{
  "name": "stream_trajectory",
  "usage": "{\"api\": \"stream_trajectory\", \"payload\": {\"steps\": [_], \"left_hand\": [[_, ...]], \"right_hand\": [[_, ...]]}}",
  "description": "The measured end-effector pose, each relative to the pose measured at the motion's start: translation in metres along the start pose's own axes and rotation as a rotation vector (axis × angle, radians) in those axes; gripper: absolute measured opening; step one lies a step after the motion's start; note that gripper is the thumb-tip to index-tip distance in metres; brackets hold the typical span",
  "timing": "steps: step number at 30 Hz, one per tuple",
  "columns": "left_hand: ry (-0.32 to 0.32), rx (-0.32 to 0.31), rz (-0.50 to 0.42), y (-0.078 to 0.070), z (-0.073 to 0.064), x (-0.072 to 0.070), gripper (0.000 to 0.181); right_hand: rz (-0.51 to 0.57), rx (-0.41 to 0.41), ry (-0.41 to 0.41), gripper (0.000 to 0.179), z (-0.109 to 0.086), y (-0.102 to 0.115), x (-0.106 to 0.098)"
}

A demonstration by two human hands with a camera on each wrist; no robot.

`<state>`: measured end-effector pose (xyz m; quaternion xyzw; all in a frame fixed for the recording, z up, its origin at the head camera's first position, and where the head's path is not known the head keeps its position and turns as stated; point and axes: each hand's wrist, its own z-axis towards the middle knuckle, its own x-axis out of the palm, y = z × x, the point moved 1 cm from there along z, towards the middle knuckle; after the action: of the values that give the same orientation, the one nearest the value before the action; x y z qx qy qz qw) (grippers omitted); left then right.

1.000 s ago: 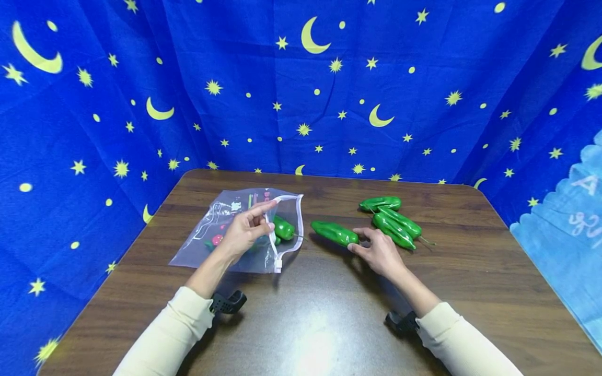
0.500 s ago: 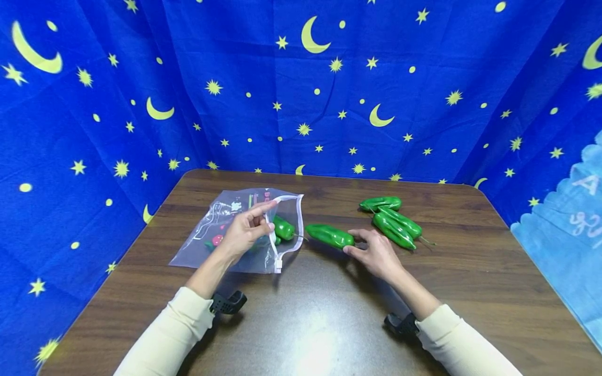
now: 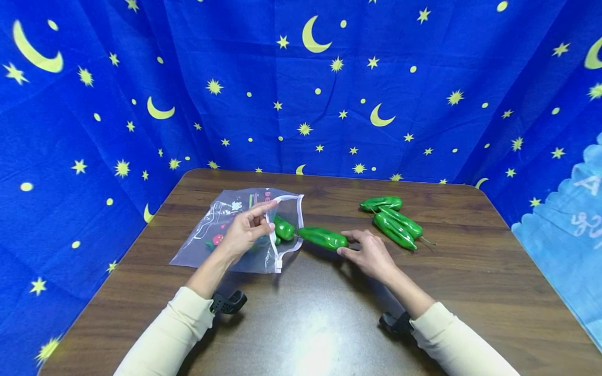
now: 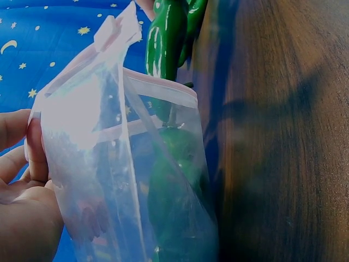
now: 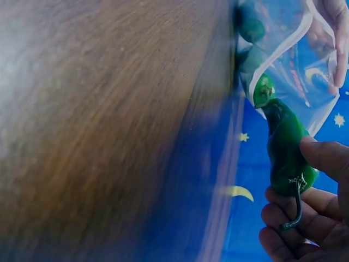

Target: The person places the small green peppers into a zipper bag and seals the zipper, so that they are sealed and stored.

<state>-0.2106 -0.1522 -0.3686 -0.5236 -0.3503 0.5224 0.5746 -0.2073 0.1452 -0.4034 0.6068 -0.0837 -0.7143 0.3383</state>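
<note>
My left hand (image 3: pixel 244 230) pinches the upper edge of a clear zip bag (image 3: pixel 202 248), whose white-rimmed mouth gapes to the right. Inside, near the mouth, lies a green pepper (image 3: pixel 284 228), with more green showing dimly through the plastic. My right hand (image 3: pixel 369 252) holds another green pepper (image 3: pixel 323 237) by its stem end. Its pointed tip has reached the bag's mouth, close to the stem of the pepper inside. In the right wrist view the thumb and fingers grip this held pepper (image 5: pixel 286 147), its dark stem hanging between them.
Several loose green peppers (image 3: pixel 395 231) lie together on the brown wooden table (image 3: pixel 470 271), beyond my right hand. Blue cloth (image 3: pixel 263 68) with moons and stars hangs behind the table and along its sides. A white zip slider (image 3: pixel 278 264) sits at the bag's near corner.
My right hand has carried the held pepper leftward, from a short gap away up to the bag's mouth. The left hand and bag have stayed put.
</note>
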Motion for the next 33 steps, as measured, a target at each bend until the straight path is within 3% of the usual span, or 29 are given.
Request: {"api": "stream_trajectory", "payload": {"steps": [13,33], "left_hand": [[0.002,0.001,0.002,0.000,0.000,0.000,0.054],[0.004,0.012,-0.009,0.001,0.000,-0.001,0.055]], "right_hand": [[-0.002,-0.041,0.018,0.043,0.008,0.007,0.008],[0.002,-0.029,0.039,0.043,0.019,0.022,0.017]]}}
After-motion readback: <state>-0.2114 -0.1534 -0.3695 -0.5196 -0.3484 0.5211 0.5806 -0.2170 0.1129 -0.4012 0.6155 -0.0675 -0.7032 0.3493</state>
